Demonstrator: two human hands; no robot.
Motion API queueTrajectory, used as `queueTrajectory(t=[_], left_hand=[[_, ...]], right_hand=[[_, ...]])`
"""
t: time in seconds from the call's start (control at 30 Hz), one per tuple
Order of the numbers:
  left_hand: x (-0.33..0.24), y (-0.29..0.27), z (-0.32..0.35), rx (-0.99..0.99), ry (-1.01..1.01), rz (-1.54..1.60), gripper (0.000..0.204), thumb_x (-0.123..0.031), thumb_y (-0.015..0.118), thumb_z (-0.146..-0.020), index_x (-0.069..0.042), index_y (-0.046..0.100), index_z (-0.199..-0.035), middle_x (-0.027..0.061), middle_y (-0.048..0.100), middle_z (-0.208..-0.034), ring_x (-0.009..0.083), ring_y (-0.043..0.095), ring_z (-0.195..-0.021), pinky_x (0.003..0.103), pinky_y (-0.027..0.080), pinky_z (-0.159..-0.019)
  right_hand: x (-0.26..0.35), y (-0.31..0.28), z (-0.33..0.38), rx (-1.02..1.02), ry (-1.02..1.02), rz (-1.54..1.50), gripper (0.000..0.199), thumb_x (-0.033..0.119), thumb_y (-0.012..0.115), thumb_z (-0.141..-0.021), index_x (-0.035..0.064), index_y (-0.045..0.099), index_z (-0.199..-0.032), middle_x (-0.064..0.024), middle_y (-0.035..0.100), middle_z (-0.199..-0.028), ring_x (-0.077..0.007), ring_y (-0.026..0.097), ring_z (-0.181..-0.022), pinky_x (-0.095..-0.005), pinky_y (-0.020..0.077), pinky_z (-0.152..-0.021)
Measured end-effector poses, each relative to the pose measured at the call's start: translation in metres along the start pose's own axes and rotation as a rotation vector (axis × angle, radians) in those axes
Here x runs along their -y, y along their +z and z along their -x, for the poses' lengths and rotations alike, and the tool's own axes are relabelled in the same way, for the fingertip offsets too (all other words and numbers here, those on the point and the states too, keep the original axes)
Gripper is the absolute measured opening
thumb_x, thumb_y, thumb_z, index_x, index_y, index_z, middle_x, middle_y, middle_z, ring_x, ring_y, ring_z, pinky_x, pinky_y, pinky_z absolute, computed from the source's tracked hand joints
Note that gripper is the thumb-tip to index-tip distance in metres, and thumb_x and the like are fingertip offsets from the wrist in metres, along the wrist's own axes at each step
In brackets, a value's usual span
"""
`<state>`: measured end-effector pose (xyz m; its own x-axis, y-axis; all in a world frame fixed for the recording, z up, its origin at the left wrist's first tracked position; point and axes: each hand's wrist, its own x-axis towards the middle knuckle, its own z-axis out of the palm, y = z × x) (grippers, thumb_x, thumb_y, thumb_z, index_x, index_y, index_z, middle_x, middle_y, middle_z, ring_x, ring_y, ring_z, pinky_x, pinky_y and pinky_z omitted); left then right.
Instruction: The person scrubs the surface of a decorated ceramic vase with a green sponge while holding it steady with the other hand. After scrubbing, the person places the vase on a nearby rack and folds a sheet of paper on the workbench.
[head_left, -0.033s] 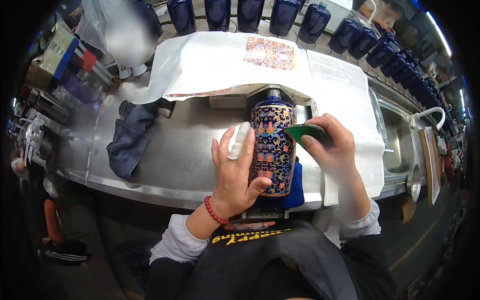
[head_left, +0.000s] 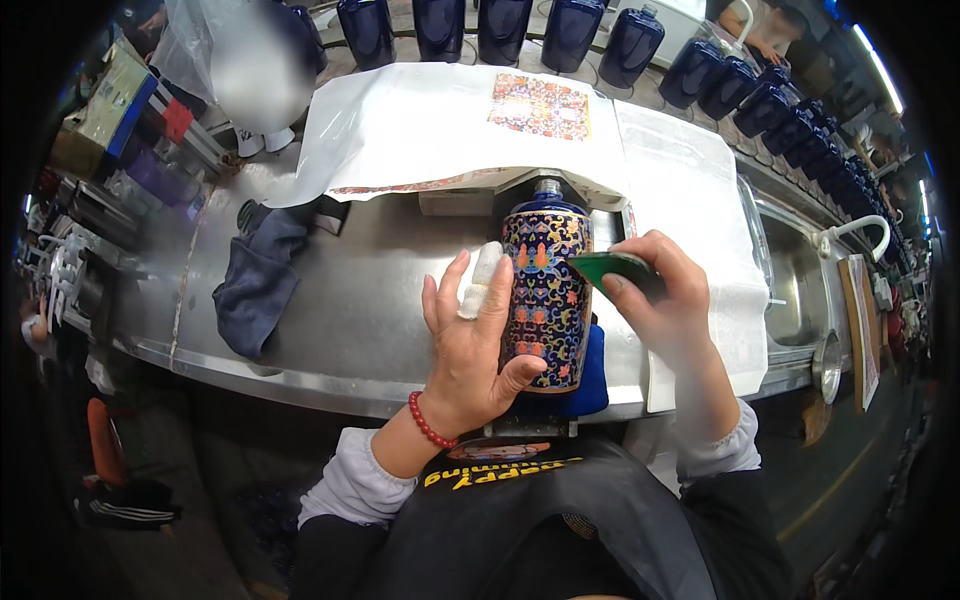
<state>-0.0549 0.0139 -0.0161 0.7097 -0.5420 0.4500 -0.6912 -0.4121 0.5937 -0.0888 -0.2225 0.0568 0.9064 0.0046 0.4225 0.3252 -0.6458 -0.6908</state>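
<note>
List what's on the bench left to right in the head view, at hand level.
Dark blue cloth → left hand → patterned blue bottle → green card in the right hand → white sheet → sink → white tap.

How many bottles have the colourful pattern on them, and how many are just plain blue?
Patterned bottle, held by the left hand: 1
Plain dark blue bottles clearly seen along the back: at least 9; the row at the far right is too crowded to count exactly
Total: at least 10 bottles
</note>
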Motion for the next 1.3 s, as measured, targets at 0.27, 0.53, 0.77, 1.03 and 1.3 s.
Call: queueTrajectory(t=[0.27, 0.53, 0.77, 1.03, 1.3], left_hand=[[-0.010, -0.004, -0.011, 0.021, 0.073, -0.145, 0.105, -0.077, 0.036, -0.094, 0.008, 0.031, -0.154, 0.0223, 0.051, -0.145, 0.0444, 0.021, -0.145, 0.069, 0.005, -0.114], [-0.008, -0.005, -0.008, 0.042, -0.015, 0.054, 0.109, -0.079, 0.038, -0.092, 0.010, 0.024, -0.155, 0.0247, 0.048, -0.147, 0.0459, 0.020, -0.145, 0.069, 0.005, -0.114], [-0.010, -0.002, -0.005, 0.068, 0.031, 0.035, 0.111, -0.078, 0.039, -0.092, 0.010, 0.022, -0.156, 0.0255, 0.046, -0.147, 0.0475, 0.017, -0.146, 0.068, 0.004, -0.115], [-0.008, 0.002, -0.001, 0.063, -0.018, 0.045, 0.114, -0.081, 0.040, -0.090, 0.011, 0.022, -0.155, 0.0327, 0.036, -0.152, 0.0495, 0.022, -0.145, 0.070, 0.006, -0.114], [-0.012, -0.001, -0.005, 0.069, 0.019, -0.021, 0.117, -0.083, 0.041, -0.087, 0.011, 0.022, -0.155, 0.0309, 0.038, -0.151, 0.0494, 0.022, -0.144, 0.071, 0.007, -0.113]], right_hand=[[-0.004, 0.004, 0.005, -0.026, -0.056, 0.009, 0.018, 0.001, 0.074, -0.082, -0.0008, 0.066, -0.099, -0.0083, 0.061, -0.081, -0.0176, 0.058, -0.069, -0.0289, 0.0457, -0.061], [-0.004, 0.005, 0.008, -0.019, -0.012, 0.000, 0.018, 0.002, 0.072, -0.086, -0.0023, 0.065, -0.102, -0.0071, 0.063, -0.085, -0.0135, 0.058, -0.073, -0.0261, 0.0460, -0.065], [0.003, 0.006, 0.011, -0.025, 0.100, -0.114, 0.018, 0.007, 0.069, -0.094, -0.0017, 0.062, -0.108, -0.0036, 0.064, -0.089, -0.0084, 0.059, -0.078, -0.0217, 0.0473, -0.068], [0.009, 0.023, 0.011, -0.100, 0.428, -0.563, 0.026, 0.012, 0.063, -0.100, -0.0011, 0.058, -0.121, -0.0045, 0.066, -0.099, -0.0079, 0.062, -0.089, -0.0225, 0.0515, -0.077], [0.013, 0.031, 0.010, -0.095, 0.396, -0.443, 0.028, 0.012, 0.061, -0.099, 0.0004, 0.058, -0.125, -0.0078, 0.065, -0.107, -0.0119, 0.062, -0.096, -0.0271, 0.0515, -0.084]])
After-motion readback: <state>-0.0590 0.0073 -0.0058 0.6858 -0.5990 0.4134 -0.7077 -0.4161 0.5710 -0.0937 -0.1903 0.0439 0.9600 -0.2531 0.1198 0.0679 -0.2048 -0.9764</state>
